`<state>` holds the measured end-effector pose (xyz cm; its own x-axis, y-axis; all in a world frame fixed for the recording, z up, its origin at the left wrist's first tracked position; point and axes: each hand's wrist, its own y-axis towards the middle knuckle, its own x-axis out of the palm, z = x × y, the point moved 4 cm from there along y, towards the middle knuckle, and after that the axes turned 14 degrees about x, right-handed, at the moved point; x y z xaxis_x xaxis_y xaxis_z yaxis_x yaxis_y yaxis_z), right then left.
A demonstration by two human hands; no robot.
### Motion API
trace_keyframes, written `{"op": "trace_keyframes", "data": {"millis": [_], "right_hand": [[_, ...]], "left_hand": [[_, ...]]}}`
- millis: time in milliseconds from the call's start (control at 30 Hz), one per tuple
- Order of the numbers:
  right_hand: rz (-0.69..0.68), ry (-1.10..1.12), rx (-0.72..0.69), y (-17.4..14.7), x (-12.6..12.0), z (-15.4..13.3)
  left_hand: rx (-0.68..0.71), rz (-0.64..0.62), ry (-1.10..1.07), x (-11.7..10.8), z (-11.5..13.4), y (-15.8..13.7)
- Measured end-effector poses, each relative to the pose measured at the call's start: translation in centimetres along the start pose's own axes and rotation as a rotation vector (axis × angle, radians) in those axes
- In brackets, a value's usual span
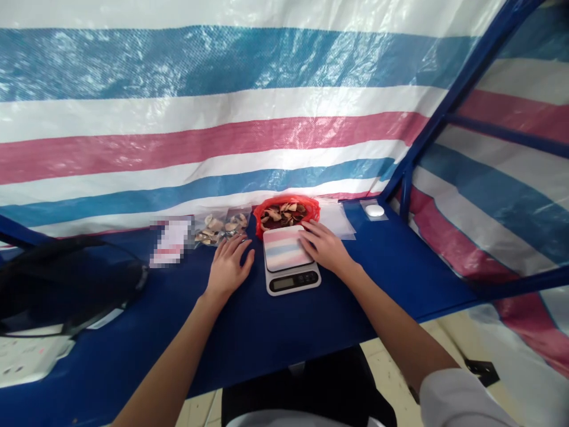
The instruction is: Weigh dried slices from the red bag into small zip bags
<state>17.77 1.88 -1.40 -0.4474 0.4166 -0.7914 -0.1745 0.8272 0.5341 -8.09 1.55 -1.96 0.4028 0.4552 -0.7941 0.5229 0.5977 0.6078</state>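
Note:
A white digital kitchen scale (288, 261) with a shiny square plate lies on the blue table, its dark display panel facing me. My right hand (326, 244) reaches over the plate's right side with fingers spread; whether the fingertips press on it I cannot tell. To the left of the scale, my left hand (232, 265) is spread low over the table, fingertips at the front of clear bags of dried pieces (213, 227). Right behind the scale sits a red plastic bag (313, 207), its mouth wide, filled with brown and pale dried slices (284, 214).
Flat clear plastic bags (340, 219) lie right of the red bag. Farther right is a white oval object (374, 210) on clear plastic. At left are a blurred-out card (171, 242), a black cable-like bundle (71, 284) and a white power strip (33, 359). Striped sheeting (200, 142) walls the table's back.

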Motion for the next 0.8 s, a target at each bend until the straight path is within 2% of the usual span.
{"op": "trace_keyframes", "data": {"millis": [133,233,467,800], "right_hand": [[-0.027,-0.087,0.13,-2.3,-0.8,4.4],[-0.062,-0.141,0.173,-3.5,-0.8,6.1],[-0.227,-0.18,0.234,-4.1,0.7,6.7],[-0.247,-0.213,0.233,-4.4,0.8,6.6]], "left_hand": [[-0.062,-0.07,0.024,1.2,0.8,-0.4],[-0.069,-0.123,0.041,1.8,1.2,-0.7],[-0.088,-0.276,0.033,2.6,1.6,-1.5],[-0.102,-0.314,0.044,2.5,1.7,-1.4]]}}
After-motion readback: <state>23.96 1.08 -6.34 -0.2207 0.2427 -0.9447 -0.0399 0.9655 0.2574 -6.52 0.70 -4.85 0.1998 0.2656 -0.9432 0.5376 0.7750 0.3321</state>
